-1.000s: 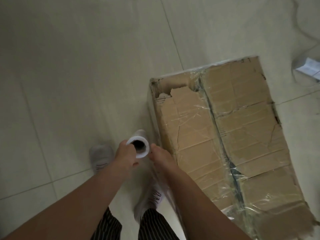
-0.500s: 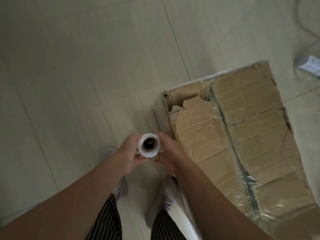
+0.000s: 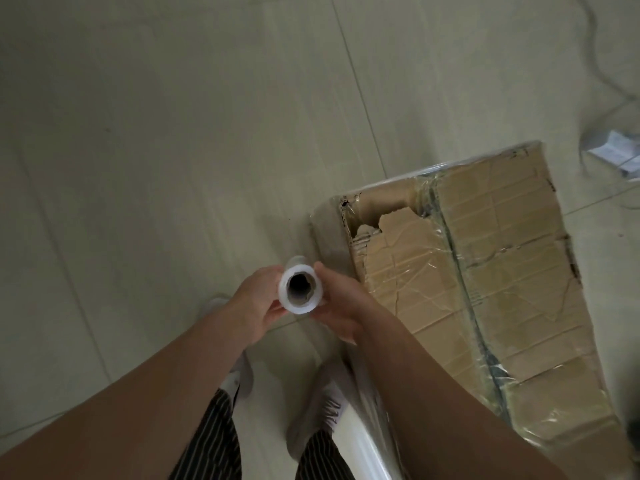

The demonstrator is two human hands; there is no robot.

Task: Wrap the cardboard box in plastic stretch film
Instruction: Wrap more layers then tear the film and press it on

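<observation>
Pale floor tiles [image 3: 156, 150] with thin grout lines fill most of the view. By the right edge, a white printed packet [image 3: 620, 152] is seen lying with a thin cable [image 3: 593, 27] curving past it, both well apart from the work. Light shoes [image 3: 242, 372] and striped trousers [image 3: 211, 441] are partly hidden beneath the forearms, and the box's near corner is covered by the right forearm.

The cardboard box [image 3: 502, 289] lies flat on the floor at right. Its top is creased, a flap is torn open at the far-left corner, and glossy film is already stretched over it, bunched into a dark strand along the centre seam. The stretch film roll [image 3: 300, 308] is held end-on just beside the box's left side. It is gripped between the left hand [image 3: 258, 299] and the right hand [image 3: 341, 306], with fingers curled round its sides.
</observation>
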